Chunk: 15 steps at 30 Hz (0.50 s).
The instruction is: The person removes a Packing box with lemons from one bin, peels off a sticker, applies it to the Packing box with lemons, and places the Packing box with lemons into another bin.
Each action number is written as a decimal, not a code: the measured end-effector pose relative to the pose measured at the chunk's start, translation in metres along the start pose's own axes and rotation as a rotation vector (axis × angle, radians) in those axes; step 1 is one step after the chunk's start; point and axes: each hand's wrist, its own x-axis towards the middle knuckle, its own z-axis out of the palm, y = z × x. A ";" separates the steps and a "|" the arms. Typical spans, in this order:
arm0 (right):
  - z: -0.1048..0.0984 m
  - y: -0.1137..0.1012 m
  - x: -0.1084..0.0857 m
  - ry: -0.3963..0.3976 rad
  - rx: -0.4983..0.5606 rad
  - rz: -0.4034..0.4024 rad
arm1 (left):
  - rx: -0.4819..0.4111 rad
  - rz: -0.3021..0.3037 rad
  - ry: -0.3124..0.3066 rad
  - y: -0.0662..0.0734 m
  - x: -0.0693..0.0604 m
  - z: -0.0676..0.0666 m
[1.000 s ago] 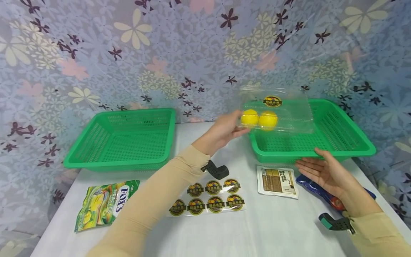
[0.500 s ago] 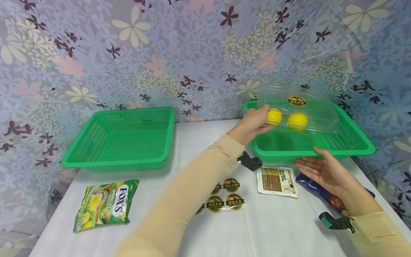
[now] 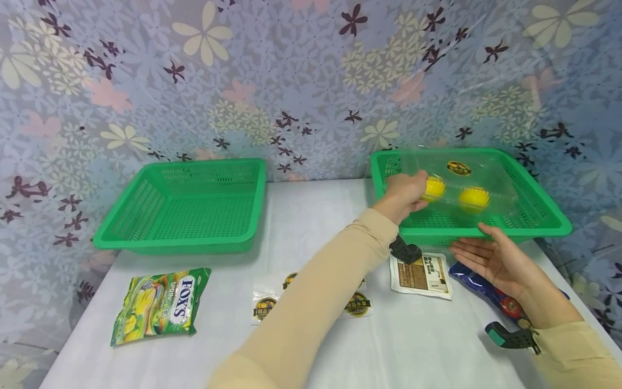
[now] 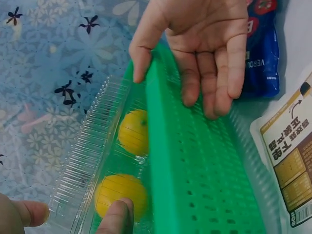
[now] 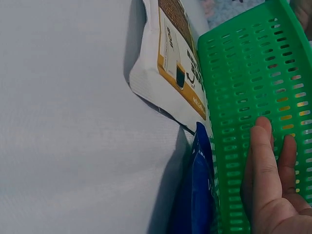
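My left hand [image 3: 404, 195] grips the left end of a clear plastic fruit box [image 3: 495, 186]. Two round yellow fruits [image 3: 474, 199] lie inside it, and a black-and-gold round sticker [image 3: 459, 168] is on its lid. The box is tilted, within the opening of the right green plastic basket [image 3: 544, 216]. In the left wrist view the thumb and a finger of the left hand show at its end. My right hand [image 3: 502, 265] is at that basket's front rim, its thumb over the rim and its fingers along the outer wall [image 5: 243, 97].
Another green basket [image 3: 180, 246] stands at the back left. On the white table lie a green candy bag [image 3: 160, 307], a sticker sheet [image 3: 264, 308] partly under the left sleeve, a white-and-brown packet [image 3: 421, 276] and a blue packet [image 3: 478, 282]. A flowered cloth hangs behind.
My left hand has carried the fruit box rightward and down into the right basket's opening. The fruits inside have rolled apart. My right hand has stayed at the rim.
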 end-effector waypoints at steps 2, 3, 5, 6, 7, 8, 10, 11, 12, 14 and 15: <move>0.000 -0.001 0.000 -0.004 0.000 0.003 | 0.013 -0.010 0.002 -0.002 0.001 0.002; 0.000 -0.001 0.000 -0.007 -0.003 0.003 | 0.024 -0.013 0.007 -0.003 0.002 0.002; 0.000 -0.001 0.000 -0.009 -0.004 0.003 | 0.047 -0.022 0.011 -0.005 0.003 0.003; 0.001 -0.001 0.000 -0.010 -0.001 0.004 | 0.055 -0.028 0.013 -0.006 0.003 0.004; 0.001 -0.001 0.000 -0.009 0.002 0.004 | 0.066 -0.033 0.017 -0.007 0.004 0.004; 0.001 -0.001 0.000 -0.006 0.002 0.005 | 0.082 -0.038 0.023 -0.008 0.004 0.005; 0.002 -0.001 -0.001 0.004 0.002 0.006 | 0.106 -0.047 0.025 -0.009 0.003 0.004; 0.002 -0.001 -0.001 0.011 0.001 0.008 | 0.116 -0.049 0.022 -0.010 0.003 0.003; 0.003 -0.001 -0.001 0.019 -0.002 0.011 | 0.123 -0.049 0.010 -0.010 0.002 0.002; 0.004 -0.001 -0.001 0.038 -0.011 0.014 | 0.126 -0.044 -0.025 -0.010 0.001 -0.002; 0.004 -0.001 -0.001 0.048 -0.014 0.016 | 0.137 -0.042 -0.048 -0.009 0.001 -0.004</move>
